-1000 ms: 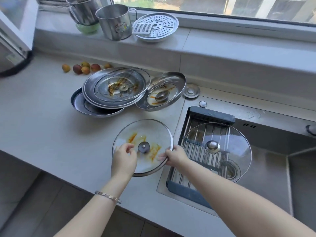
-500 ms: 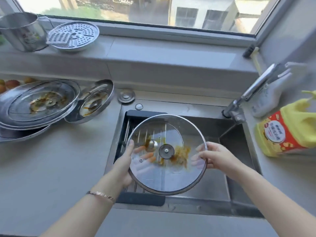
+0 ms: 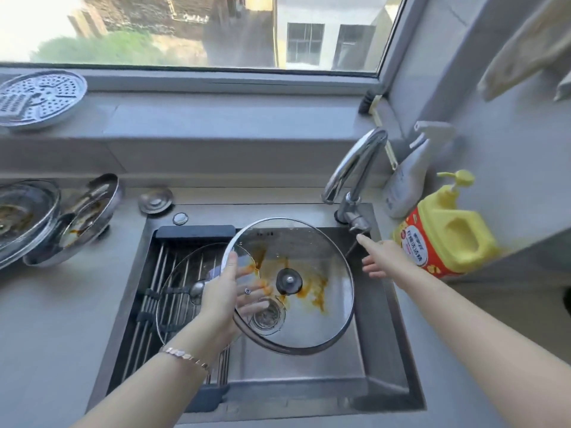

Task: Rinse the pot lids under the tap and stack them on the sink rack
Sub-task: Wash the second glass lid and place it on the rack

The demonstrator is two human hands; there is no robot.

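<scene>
A head-worn camera looks down into a stainless steel sink [image 3: 380, 350] under a window. The person's left hand [image 3: 227, 291] holds a large glass pot lid [image 3: 321, 264] tilted over the basin, above the drain strainer [image 3: 267, 315]. The thumb lies on the lid's upper face by the rim, and the fingers [image 3: 253, 293] show through the glass underneath, so this hand grips the lid by its edge. Orange sauce is smeared around the lid's black knob. The right hand [image 3: 380, 257] holds nothing; its fingers are stretched out, and the index fingertip is just beside the lever at the base of the chrome tap [image 3: 355, 168]. Whether it touches the lever cannot be told, and no stream of water is plainly visible. On the left side of the sink, a sink rack [image 3: 194, 233] of metal bars carries a second glass lid [image 3: 176, 316] lying flat, which looks clean. Stained steel lids [image 3: 86, 217] wait on the desk [image 3: 61, 319] to the left. A yellow dish soap bottle [image 3: 448, 233] stands at the right. The step in hand appears to be turning on the water for this lid's rinse. The next move likely calls for working the lever, then bringing the stained face under the spout while the one-handed edge grip keeps the lid steady.
</scene>
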